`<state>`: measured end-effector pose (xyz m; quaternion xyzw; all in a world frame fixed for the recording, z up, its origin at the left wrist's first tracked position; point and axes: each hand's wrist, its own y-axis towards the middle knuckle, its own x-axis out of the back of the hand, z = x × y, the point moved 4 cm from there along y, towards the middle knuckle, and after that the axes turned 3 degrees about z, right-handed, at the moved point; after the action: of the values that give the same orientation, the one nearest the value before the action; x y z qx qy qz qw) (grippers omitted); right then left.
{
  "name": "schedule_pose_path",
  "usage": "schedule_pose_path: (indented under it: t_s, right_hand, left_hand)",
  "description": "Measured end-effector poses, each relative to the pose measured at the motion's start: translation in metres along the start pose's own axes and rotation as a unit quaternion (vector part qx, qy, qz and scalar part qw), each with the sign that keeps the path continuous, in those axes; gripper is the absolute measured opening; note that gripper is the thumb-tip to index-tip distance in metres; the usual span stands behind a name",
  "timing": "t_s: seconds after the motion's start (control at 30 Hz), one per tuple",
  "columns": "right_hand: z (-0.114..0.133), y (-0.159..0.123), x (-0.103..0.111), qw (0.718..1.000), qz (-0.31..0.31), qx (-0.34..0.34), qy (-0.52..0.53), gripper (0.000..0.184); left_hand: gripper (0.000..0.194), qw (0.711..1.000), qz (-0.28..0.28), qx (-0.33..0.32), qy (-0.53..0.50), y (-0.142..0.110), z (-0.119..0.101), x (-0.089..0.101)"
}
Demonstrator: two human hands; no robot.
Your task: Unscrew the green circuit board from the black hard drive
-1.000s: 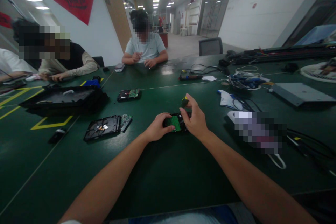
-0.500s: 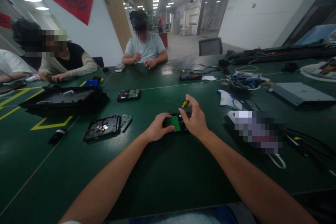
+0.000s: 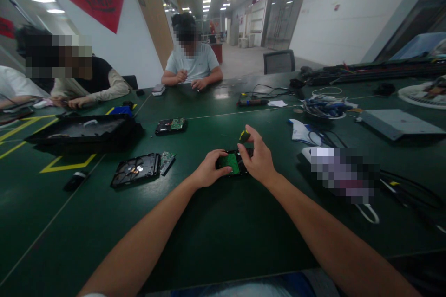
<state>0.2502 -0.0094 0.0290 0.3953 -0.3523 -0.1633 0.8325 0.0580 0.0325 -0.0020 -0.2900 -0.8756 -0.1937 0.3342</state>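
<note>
A hard drive (image 3: 230, 164) with its green circuit board facing up lies on the table in front of me. My left hand (image 3: 211, 168) grips its left end, thumb along the near edge and fingers along the far one. My right hand (image 3: 257, 154) is closed on the black-and-yellow handle of a screwdriver (image 3: 245, 136), held above the drive's right part. Fingers hide the screwdriver's shaft and tip. To the left lies another hard drive (image 3: 135, 170), beside a loose circuit board (image 3: 167, 163). Farther back sits a third hard drive (image 3: 170, 126).
A black tray (image 3: 87, 132) stands at the left. To the right are a white pouch (image 3: 305, 132), a partly blurred white object (image 3: 308, 152), cables and a grey metal box (image 3: 400, 123). Co-workers (image 3: 191, 62) sit across the green table (image 3: 223, 236).
The screwdriver handle has turned a little in my right fingers, so its yellow markings show differently. Both hands and the hard drive stay in place.
</note>
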Motion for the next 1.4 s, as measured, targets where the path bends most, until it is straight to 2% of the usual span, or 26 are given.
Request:
schedule_pose_path:
  t_s: [0.3, 0.5, 1.2, 1.4]
  right_hand:
    - [-0.0003, 0.0007, 0.0033, 1.000, -0.013, -0.004, -0.009, 0.059]
    - [0.0001, -0.0011, 0.0007, 1.000, 0.010, -0.012, 0.013, 0.060]
    - [0.0047, 0.0006, 0.0006, 0.999, 0.011, 0.029, -0.008, 0.059]
    - [0.0022, -0.0012, -0.0007, 1.000, 0.005, 0.012, 0.007, 0.060]
  left_hand:
    - [0.050, 1.000, 0.005, 0.005, 0.005, 0.0000, -0.0002, -0.0001]
    - [0.049, 1.000, 0.005, 0.003, 0.003, -0.0003, 0.0013, -0.0004]
    - [0.049, 1.000, 0.005, -0.001, -0.003, -0.0001, 0.0011, 0.0001]
    - [0.048, 1.000, 0.000, -0.003, -0.002, 0.0004, 0.0023, -0.0009]
